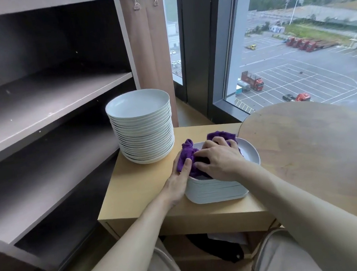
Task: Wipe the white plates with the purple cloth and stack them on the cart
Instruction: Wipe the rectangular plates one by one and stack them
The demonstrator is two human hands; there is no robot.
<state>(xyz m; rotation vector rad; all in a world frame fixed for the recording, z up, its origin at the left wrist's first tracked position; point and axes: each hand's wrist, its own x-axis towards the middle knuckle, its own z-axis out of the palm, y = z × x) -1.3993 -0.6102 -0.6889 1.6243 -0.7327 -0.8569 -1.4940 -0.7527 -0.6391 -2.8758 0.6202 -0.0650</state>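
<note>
Purple cloth [184, 157] lies bunched inside the top white plate [250, 151].

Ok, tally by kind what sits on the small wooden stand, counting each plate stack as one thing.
White plate stacks: 2 (round stack, squarish stack)
Cloths: 1 (purple cloth)
Total: 3

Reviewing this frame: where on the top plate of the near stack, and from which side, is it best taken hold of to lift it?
I'd take the top plate by its raised rim at the right edge, coming from the right. That rim shows bare there, whereas the purple cloth and left hand cover the left side, and the round plate stack stands close behind-left.
</note>
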